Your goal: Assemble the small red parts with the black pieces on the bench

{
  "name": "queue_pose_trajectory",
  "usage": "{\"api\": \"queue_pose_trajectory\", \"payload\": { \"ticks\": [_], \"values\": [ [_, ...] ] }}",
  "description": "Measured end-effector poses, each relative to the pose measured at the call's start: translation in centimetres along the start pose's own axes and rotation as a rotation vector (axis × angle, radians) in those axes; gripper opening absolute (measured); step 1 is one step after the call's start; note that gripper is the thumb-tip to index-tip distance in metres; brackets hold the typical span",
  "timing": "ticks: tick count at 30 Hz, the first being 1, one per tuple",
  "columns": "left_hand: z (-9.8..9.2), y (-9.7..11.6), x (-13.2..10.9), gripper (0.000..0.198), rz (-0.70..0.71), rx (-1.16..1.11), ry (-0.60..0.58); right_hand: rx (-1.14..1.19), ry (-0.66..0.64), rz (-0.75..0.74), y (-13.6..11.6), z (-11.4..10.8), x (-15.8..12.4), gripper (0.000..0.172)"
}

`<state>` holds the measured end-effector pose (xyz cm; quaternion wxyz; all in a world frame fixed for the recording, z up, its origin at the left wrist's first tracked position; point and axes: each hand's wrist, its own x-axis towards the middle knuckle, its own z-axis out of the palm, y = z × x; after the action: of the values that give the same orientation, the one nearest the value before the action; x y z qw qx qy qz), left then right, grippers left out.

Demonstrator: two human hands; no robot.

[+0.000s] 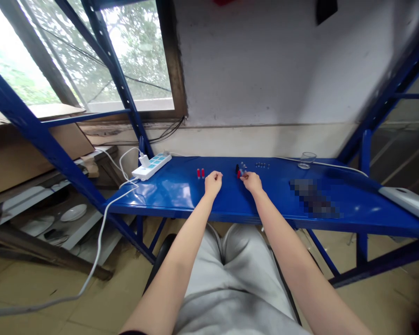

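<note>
My left hand (213,183) is held above the blue table (174,197), its fingers curled into a pinch. Whatever is between them is too small to make out. To its left, two small red pieces with pale ends (200,173) stand side by side. My right hand (253,181) has its thumb and fingers pinched at a cluster of small red, black and clear parts (243,166). The fingertips hide what they grip there. Just beyond, to the right, several tiny metallic pieces (262,164) lie in rows.
A white power strip (152,166) with a plugged-in charger sits at the table's left end, its cable hanging over the edge. A clear glass dish (306,160) stands at the back right. A pixelated dark object (314,197) and a white device (408,202) are on the right.
</note>
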<state>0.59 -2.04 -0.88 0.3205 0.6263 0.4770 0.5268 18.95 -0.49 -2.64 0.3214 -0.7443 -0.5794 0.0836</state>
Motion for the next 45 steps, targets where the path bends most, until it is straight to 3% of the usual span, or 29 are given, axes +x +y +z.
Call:
{"api": "queue_pose_trajectory", "payload": {
  "ticks": [6, 14, 22, 27, 33, 37, 45],
  "values": [
    [0.2, -0.5, 0.0, 0.015, 0.052, 0.046, -0.035, -0.029, 0.041, -0.014, 0.4, 0.1, 0.1, 0.018],
    [0.2, -1.0, 0.2, 0.019, 0.129, 0.150, -0.044, -0.077, -0.007, 0.063, -0.6, -0.8, -0.3, 0.020],
    [0.1, 0.4, -2.0, 0.019, 0.237, 0.517, -0.036, -0.084, -0.047, 0.077, -0.6, -0.8, -0.2, 0.025],
    [-1.2, 0.9, -2.6, 0.034, 0.197, 0.774, -0.069, -0.136, -0.071, 0.054, -1.0, -1.2, -0.9, 0.027],
    [-3.6, 0.8, -0.8, 0.061, 0.060, 0.997, -0.055, -0.160, 0.014, 0.045, -2.1, -1.8, -2.3, 0.027],
    [-3.8, 0.5, 0.1, 0.061, 0.025, 1.061, -0.045, -0.039, 0.107, 0.049, -2.8, -2.5, -3.1, 0.027],
    [-3.3, -0.2, 1.2, 0.054, -0.029, 1.067, -0.040, 0.074, 0.204, -0.099, -3.0, -2.6, -3.4, 0.028]
  ]
}}
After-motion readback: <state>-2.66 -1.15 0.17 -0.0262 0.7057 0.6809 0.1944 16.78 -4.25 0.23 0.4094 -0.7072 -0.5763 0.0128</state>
